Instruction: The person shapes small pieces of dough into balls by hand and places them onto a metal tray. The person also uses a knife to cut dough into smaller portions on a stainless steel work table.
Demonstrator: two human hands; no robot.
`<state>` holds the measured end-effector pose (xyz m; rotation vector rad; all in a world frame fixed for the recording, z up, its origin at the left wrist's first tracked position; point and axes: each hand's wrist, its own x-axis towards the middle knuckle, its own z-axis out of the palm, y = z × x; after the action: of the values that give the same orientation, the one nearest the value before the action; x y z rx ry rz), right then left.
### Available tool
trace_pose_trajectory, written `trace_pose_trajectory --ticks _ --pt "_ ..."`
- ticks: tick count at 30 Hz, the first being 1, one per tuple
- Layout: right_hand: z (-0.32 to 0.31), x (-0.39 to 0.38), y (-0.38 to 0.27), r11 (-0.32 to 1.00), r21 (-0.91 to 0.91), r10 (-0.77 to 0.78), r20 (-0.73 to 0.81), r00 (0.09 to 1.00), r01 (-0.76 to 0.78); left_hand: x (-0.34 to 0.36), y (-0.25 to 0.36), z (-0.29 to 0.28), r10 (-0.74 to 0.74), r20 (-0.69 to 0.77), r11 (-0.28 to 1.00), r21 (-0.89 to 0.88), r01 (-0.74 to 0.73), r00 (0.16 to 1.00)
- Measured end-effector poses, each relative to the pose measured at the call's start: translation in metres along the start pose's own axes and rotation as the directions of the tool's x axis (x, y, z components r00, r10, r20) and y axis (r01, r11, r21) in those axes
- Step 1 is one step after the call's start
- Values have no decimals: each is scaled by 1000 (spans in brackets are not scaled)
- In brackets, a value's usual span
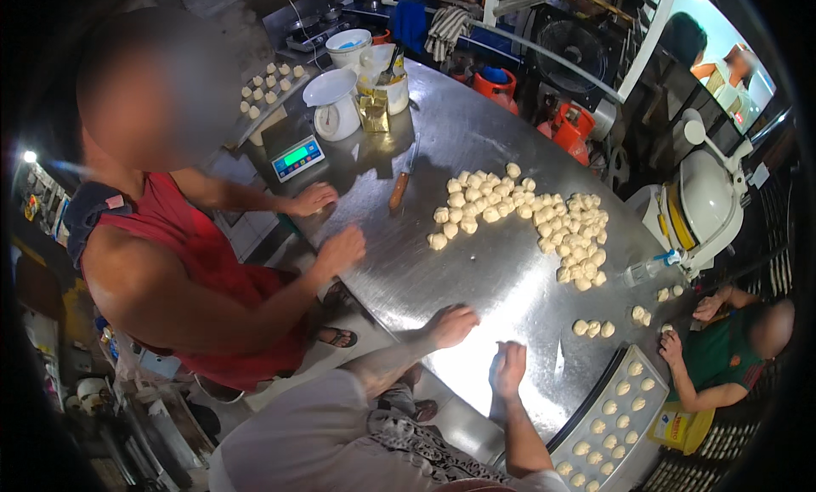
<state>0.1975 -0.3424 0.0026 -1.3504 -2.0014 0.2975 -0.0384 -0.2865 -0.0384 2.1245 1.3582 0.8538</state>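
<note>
Curling my left grip (455, 326) and right grip (510, 367) halfway closed at the desk (416, 267), I can't tell if they hold anything; the dough balls (576, 230) ahead of them sit bunched together, likely so they're easy to reach.
</note>
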Motion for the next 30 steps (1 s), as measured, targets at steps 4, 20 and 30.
trace_pose_trajectory --ticks 4,20,30 --pt "-24 -2 42 1000 -1 -3 127 992 3 9 -29 -19 19 159 994 -113 -1 987" --pt "14 53 4 998 -51 20 -95 995 -25 58 9 -13 30 -51 995 101 -25 998" --pt "-17 35 35 991 -118 -71 -21 997 68 54 0 -17 36 105 989 139 -51 994"
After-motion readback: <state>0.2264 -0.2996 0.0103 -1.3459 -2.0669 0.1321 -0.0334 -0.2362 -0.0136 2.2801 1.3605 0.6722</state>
